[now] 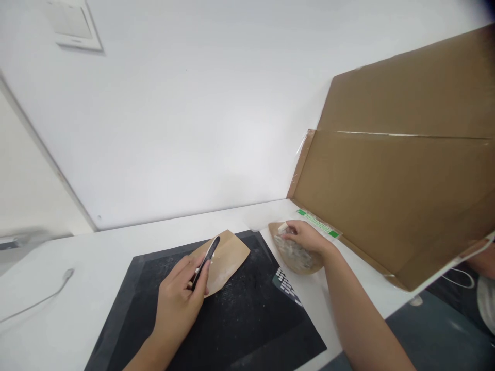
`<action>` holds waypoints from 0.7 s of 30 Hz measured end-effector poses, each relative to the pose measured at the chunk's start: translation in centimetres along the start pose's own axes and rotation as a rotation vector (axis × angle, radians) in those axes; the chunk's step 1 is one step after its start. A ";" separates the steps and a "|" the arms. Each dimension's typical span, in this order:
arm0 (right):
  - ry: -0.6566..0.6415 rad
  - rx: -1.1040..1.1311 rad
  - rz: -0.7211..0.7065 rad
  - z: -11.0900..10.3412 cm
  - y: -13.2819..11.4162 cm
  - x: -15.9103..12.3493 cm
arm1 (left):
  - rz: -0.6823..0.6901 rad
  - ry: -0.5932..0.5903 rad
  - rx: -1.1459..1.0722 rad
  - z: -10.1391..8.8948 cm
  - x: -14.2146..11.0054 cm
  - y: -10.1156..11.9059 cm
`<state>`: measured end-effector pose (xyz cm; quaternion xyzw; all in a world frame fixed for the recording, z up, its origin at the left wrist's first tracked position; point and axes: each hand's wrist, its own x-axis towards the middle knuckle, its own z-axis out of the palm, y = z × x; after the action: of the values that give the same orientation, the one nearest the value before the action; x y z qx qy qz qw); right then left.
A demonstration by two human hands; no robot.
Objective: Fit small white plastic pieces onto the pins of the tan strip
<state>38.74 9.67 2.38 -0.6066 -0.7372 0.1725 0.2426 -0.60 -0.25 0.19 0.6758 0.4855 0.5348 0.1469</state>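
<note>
My left hand (181, 286) is closed around a slim black stick-like tool with a rounded end (211, 252); I cannot make out its exact kind. Under that hand lies a sheet of brown paper (234, 252) with a few small pale bits on it, resting on the black mat (251, 309). My right hand (307, 237) reaches over a second piece of brown paper (274, 230), which bears a heap of whitish, translucent bits (296, 252). Between its thumb and fingers is a small pale piece (283, 227).
A card with white marks (286, 286) lies at the mat's right edge. Behind it, a green-and-white strip (317, 222) runs along the base of a standing cardboard panel (394, 180). A cable (46, 299) lies on the white table at left. Part of another person (483, 257) shows at far right.
</note>
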 end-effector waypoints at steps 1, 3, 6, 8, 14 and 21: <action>0.017 0.011 0.006 -0.1 0.1 0.0 | 0.000 -0.005 -0.004 0.0 0.0 0.0; 0.031 0.047 0.019 -0.3 0.1 -0.2 | -0.006 -0.012 -0.008 0.0 0.0 -0.1; 0.007 0.134 0.026 -0.6 0.0 -0.3 | -0.019 -0.027 -0.022 -0.1 -0.1 -0.1; -0.022 0.195 0.022 -0.8 -0.1 -0.4 | -0.027 -0.037 -0.037 -0.1 -0.1 0.0; -0.097 0.344 0.018 -1.0 -0.6 -0.7 | -0.005 -0.050 -0.030 -0.2 0.1 0.2; -0.078 0.365 0.053 -1.0 -1.2 -0.8 | 0.001 -0.042 -0.002 -0.3 0.1 0.1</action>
<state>38.42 8.57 3.70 -0.5645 -0.6862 0.3332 0.3152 -0.77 -0.32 0.46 0.6870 0.4815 0.5210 0.1573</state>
